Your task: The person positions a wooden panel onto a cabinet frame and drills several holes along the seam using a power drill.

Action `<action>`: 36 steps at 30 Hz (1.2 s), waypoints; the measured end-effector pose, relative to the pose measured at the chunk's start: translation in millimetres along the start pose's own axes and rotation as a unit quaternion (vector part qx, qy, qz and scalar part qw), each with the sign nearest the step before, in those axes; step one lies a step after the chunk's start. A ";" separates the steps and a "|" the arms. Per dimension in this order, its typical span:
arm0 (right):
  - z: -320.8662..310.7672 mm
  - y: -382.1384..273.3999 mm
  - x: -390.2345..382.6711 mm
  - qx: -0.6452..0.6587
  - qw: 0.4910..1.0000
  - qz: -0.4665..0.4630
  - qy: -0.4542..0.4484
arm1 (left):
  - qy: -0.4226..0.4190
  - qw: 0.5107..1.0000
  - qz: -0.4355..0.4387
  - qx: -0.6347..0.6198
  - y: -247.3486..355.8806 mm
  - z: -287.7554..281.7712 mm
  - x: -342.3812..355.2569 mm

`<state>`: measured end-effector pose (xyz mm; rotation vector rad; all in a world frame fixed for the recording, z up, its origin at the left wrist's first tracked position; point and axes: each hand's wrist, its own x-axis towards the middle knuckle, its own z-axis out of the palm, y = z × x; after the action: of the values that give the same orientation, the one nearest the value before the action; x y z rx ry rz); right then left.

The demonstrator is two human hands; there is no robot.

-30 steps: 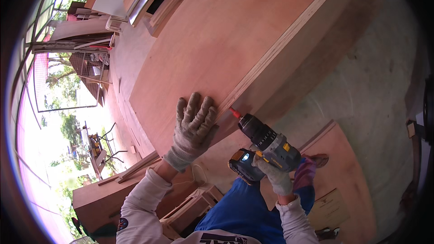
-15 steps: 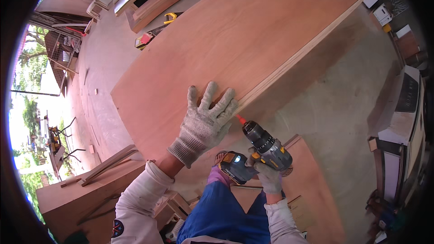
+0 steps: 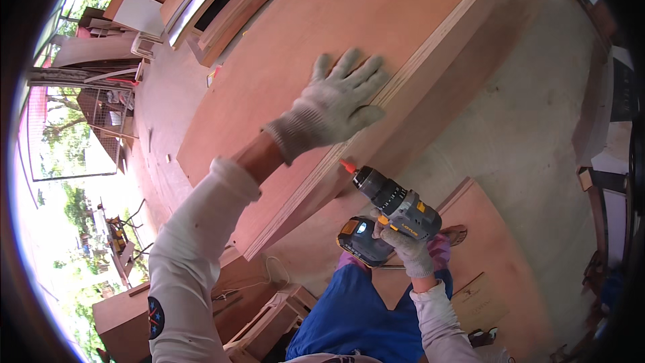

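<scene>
- Moved, head view: left hand (image 3: 339,101), gloved, now farther up the plywood panel (image 3: 242,107), away from the drill (image 3: 396,202); fingers spread wide.
- Right hand (image 3: 406,250): wrapped around drill grip.
- Panel: before the person, left hand over its edge.
- Progress: drill's red tip (image 3: 347,166) beside panel; contact unclear. No finished hole or screw discernible; edge work apparently incomplete.

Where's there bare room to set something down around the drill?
Wood panel: bare past the left hand, bounded right by its layered edge. Floor: open between that edge and the curved board at lower right. Crowded: around the drill and right hand, close above the blue trousers.
</scene>
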<state>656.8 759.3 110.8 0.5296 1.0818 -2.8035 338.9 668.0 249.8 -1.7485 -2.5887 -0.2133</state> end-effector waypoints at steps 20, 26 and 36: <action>-48.9 43.3 -9.0 -0.534 0.813 -0.219 -0.073 | -0.047 0.984 0.168 0.033 22.6 21.4 89.6; 2.1 -24.1 5.4 -0.111 0.989 -0.099 0.003 | 0.040 0.988 -0.147 -0.028 31.2 9.1 71.0; -3.1 -12.8 3.7 -0.082 0.996 -0.001 0.039 | -0.022 0.947 -0.321 0.006 47.7 -11.8 -128.3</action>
<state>651.5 771.0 115.5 0.6257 1.3135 -2.6838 430.5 565.8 255.8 -0.8476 -3.0873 -0.1579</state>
